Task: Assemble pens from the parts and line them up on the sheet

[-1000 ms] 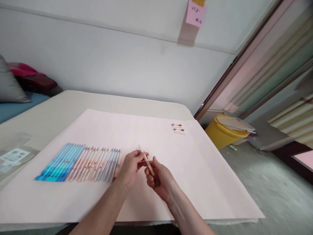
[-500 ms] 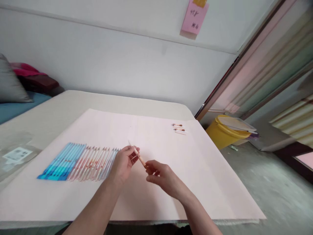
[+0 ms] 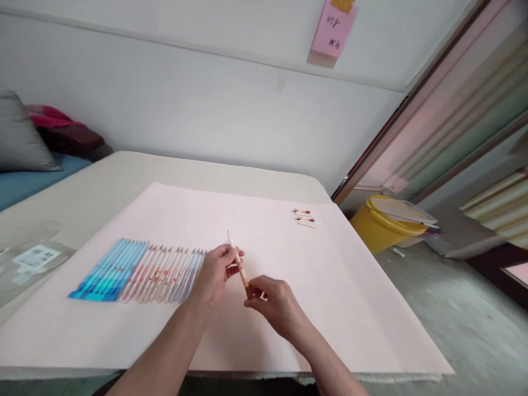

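Observation:
Both my hands hold one thin pen (image 3: 236, 254) above a large pale pink sheet (image 3: 256, 324). My left hand (image 3: 216, 273) pinches its upper shaft, and my right hand (image 3: 274, 304) is closed on its orange lower end. The pen's white tip points up and away from me. Just left of my left hand lies a tidy row of several pens (image 3: 138, 269), blue ones at the left and pink-white ones at the right. Three small pen parts (image 3: 306, 218) lie at the sheet's far right.
The sheet covers a beige table (image 3: 124, 170) against a white wall. A clear plastic bag with a label (image 3: 31, 258) lies at the table's left edge. A yellow bucket (image 3: 379, 225) stands on the floor to the right. Cushions (image 3: 25, 137) rest at far left.
My right hand slid down from the pen's middle to its lower end. The pen's tip swung left, then back to nearly upright. The camera shifted slightly.

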The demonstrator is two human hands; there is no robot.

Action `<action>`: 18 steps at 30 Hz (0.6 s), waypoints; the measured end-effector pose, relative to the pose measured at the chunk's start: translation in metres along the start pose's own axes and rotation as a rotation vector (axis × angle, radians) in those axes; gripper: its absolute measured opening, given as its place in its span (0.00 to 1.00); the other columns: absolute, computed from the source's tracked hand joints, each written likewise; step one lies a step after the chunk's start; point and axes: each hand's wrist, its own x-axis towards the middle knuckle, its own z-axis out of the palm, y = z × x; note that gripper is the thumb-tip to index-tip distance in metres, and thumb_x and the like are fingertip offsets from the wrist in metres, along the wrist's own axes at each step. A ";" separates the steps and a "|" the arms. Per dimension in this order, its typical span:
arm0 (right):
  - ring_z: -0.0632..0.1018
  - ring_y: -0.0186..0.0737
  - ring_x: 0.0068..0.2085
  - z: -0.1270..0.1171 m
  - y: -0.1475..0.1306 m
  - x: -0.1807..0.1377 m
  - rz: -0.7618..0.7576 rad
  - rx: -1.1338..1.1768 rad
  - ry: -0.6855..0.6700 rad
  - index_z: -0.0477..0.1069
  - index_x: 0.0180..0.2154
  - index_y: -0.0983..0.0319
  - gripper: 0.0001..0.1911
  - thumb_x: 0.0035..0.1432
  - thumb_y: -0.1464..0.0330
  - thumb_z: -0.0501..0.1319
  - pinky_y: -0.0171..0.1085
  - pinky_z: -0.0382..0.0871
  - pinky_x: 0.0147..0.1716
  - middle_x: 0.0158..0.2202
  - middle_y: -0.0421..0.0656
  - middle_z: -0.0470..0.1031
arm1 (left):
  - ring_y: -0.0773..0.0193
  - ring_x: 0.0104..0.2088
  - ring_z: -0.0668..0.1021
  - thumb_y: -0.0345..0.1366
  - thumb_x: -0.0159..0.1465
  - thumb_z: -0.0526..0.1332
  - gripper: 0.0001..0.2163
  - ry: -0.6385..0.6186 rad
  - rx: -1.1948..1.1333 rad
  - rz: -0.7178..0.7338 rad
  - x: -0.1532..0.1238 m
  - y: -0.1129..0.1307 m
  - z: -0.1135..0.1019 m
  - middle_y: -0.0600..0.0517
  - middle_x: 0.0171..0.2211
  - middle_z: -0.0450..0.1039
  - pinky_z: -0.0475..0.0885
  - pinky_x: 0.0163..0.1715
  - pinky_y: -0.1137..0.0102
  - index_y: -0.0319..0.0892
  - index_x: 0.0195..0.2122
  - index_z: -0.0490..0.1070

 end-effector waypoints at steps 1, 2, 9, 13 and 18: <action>0.71 0.33 0.30 0.000 0.000 0.000 0.005 0.000 0.000 0.70 0.27 0.58 0.03 0.48 0.71 0.64 0.31 0.61 0.31 0.29 0.37 0.73 | 0.67 0.33 0.71 0.40 0.54 0.63 0.09 -0.005 0.005 -0.001 0.000 -0.001 0.000 0.50 0.30 0.71 0.68 0.34 0.71 0.39 0.27 0.72; 0.71 0.33 0.31 0.000 -0.001 0.001 0.011 0.001 -0.004 0.70 0.27 0.58 0.03 0.47 0.71 0.64 0.31 0.61 0.31 0.29 0.36 0.73 | 0.67 0.33 0.71 0.40 0.54 0.62 0.09 -0.005 0.008 -0.001 0.000 -0.002 0.000 0.50 0.30 0.71 0.68 0.34 0.71 0.39 0.27 0.71; 0.72 0.34 0.31 -0.011 0.001 -0.001 0.161 0.075 -0.213 0.69 0.28 0.58 0.09 0.42 0.71 0.67 0.30 0.60 0.26 0.30 0.35 0.74 | 0.65 0.32 0.72 0.40 0.54 0.62 0.09 0.011 0.074 0.002 -0.002 -0.011 0.002 0.48 0.31 0.71 0.69 0.35 0.67 0.38 0.25 0.71; 0.72 0.33 0.29 -0.015 0.001 -0.001 0.201 0.266 -0.226 0.69 0.31 0.59 0.09 0.43 0.70 0.65 0.30 0.61 0.24 0.31 0.36 0.74 | 0.65 0.30 0.72 0.41 0.55 0.61 0.10 0.017 0.159 0.018 -0.005 -0.012 0.005 0.48 0.29 0.70 0.70 0.34 0.66 0.38 0.28 0.73; 0.72 0.31 0.22 -0.001 0.002 0.006 0.238 0.570 -0.029 0.65 0.33 0.61 0.06 0.48 0.73 0.56 0.32 0.64 0.23 0.24 0.36 0.71 | 0.65 0.29 0.72 0.41 0.56 0.59 0.10 -0.024 0.185 -0.016 -0.005 -0.015 0.008 0.50 0.27 0.69 0.70 0.35 0.65 0.38 0.29 0.71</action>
